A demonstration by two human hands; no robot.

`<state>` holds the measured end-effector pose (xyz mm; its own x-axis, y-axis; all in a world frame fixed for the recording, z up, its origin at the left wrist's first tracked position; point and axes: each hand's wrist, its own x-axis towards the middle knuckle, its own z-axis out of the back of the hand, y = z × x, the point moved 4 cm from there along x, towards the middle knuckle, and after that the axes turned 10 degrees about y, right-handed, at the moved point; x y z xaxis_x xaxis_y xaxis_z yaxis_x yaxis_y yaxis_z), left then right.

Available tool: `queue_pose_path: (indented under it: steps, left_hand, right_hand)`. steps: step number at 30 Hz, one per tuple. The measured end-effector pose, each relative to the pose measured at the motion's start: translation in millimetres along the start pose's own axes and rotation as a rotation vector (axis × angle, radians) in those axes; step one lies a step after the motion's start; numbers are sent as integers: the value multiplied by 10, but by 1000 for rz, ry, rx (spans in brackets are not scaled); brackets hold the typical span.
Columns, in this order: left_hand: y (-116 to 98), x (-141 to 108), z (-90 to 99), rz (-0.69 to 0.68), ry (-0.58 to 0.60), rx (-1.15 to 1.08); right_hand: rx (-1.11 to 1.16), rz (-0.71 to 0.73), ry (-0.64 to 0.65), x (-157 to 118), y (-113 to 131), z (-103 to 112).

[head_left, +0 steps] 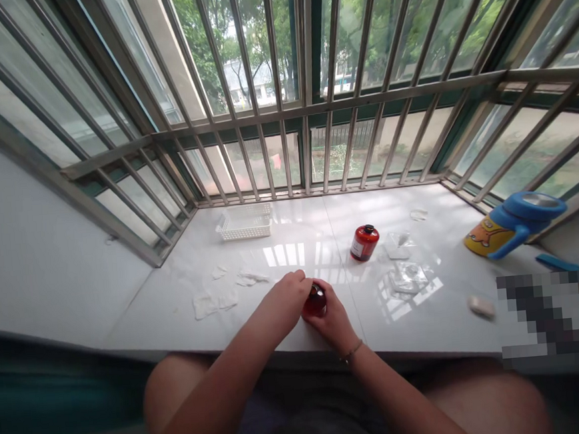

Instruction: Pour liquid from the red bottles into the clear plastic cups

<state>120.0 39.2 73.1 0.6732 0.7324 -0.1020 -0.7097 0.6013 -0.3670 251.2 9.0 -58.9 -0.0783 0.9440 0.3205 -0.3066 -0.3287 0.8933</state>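
Observation:
A small dark red bottle (317,302) stands upright at the front of the white ledge, between my two hands. My right hand (333,319) is wrapped round the bottle's body from the right. My left hand (293,293) is closed against its upper left side, near the neck, and its fingertips are partly hidden. A second red bottle (364,243), with a black cap and a pale label, stands apart, farther back to the right. Right of that lie clear plastic packages (408,278).
A white perforated basket (246,223) sits at the back left. Crumpled white tissues (216,303) lie on the left. At the right are a blue and yellow mug (511,226), a small pale object (481,307) and a blurred-out patch. Metal window bars (282,117) enclose the ledge.

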Motion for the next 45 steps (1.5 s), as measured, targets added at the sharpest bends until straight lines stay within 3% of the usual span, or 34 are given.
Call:
queue_pose_path:
  steps: [9, 21, 29, 31, 36, 38, 41, 45]
  left_hand:
    - [21, 108, 98, -45, 61, -89]
    - [167, 19, -26, -8, -133, -399]
    - [117, -78, -131, -133, -147, -470]
    - [137, -80, -198, -90, -203, -507]
    - [268, -52, -437, 174, -393, -617]
    - [295, -37, -504, 207, -422, -636]
    - [308, -42, -534, 152, -404, -668]
    - [297, -94, -537, -22, -324, -708]
  right_hand:
    - [-7, 11, -37, 13, -41, -14]
    - [61, 60, -5, 29, -39, -15]
    - [98, 84, -7, 18, -161, -46]
    - [99, 78, 1, 14, -165, -34]
    - [100, 59, 4, 1, -170, -13]
    - [103, 62, 5, 0, -168, -13]
    - [112, 77, 10, 4, -157, -14]
    - [126, 94, 12, 10, -140, -14]
